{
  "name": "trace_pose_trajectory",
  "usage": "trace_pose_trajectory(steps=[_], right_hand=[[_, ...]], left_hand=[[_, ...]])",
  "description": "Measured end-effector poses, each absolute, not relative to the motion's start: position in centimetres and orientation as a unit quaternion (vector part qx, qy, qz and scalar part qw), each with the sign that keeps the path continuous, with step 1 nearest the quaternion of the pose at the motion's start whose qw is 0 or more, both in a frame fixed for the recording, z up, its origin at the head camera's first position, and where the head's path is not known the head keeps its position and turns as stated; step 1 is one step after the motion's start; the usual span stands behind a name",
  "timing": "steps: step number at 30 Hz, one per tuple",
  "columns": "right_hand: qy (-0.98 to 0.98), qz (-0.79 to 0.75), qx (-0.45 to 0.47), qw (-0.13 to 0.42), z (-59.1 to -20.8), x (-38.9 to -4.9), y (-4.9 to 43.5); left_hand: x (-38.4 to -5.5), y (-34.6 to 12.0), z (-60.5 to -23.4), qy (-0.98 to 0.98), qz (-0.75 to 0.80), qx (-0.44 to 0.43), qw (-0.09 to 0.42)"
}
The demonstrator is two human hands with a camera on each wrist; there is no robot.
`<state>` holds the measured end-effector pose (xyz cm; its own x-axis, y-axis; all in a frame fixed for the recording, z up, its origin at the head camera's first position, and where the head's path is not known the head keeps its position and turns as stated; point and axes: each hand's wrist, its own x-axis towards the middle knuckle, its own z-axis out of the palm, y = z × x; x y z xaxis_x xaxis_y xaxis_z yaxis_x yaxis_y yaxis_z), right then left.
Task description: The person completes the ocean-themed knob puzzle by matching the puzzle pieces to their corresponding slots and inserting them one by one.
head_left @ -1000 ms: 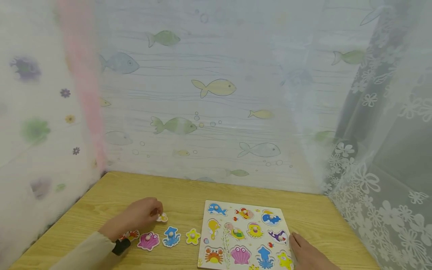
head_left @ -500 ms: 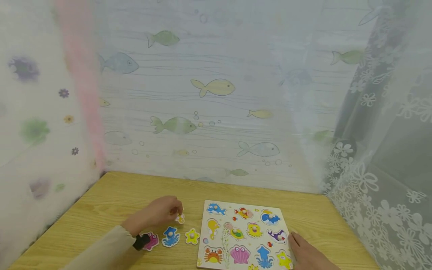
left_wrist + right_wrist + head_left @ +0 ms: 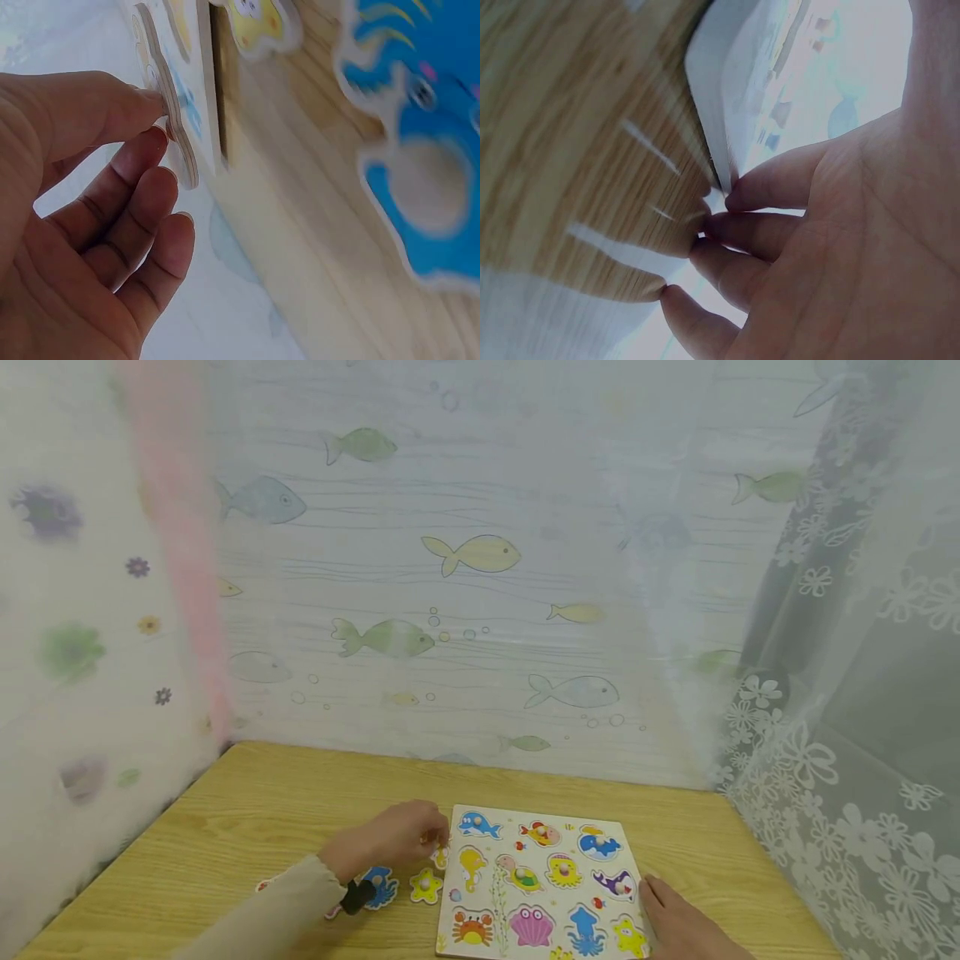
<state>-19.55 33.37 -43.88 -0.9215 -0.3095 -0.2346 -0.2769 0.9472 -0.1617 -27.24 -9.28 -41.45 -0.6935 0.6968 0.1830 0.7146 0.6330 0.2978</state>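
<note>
My left hand [image 3: 408, 831] pinches a yellow and white puzzle piece [image 3: 440, 857] between thumb and fingertips, close to the board's left edge. In the left wrist view the piece [image 3: 169, 97] stands nearly edge-on, its printed face turned away. The wooden puzzle board [image 3: 555, 902] lies flat, with sea animals on it. Its seahorse place [image 3: 472, 870] shows no knob. Against the board's right edge rests my right hand [image 3: 686, 922]. In the right wrist view its extended fingers [image 3: 757, 232] meet the board's side [image 3: 709, 105] and the tabletop.
Left of the board lie a yellow starfish piece [image 3: 426, 886] and a blue squid piece [image 3: 381, 887]. More pieces are mostly covered by my left forearm [image 3: 277, 902]. A fish-printed curtain [image 3: 480, 610] hangs behind the table [image 3: 337, 768], with a lace one [image 3: 825, 760] at right.
My left hand has carried the yellow piece rightward from beyond the row of loose pieces to the board's left edge. The right hand keeps its place at the board.
</note>
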Motion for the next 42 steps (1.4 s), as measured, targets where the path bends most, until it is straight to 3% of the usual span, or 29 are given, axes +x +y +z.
trace_pose_trajectory(steps=[15,42], right_hand=[[0.98,-0.068,-0.127,0.14,-43.7,-19.4,33.1],[0.976,-0.07,-0.159,0.132,-43.9,-19.5,33.8]], left_hand=[[-27.3,-5.8,-42.1,-0.897,-0.169,-0.408,-0.019],[-26.6,-3.9,-42.5,-0.909,-0.167,-0.381,-0.033]])
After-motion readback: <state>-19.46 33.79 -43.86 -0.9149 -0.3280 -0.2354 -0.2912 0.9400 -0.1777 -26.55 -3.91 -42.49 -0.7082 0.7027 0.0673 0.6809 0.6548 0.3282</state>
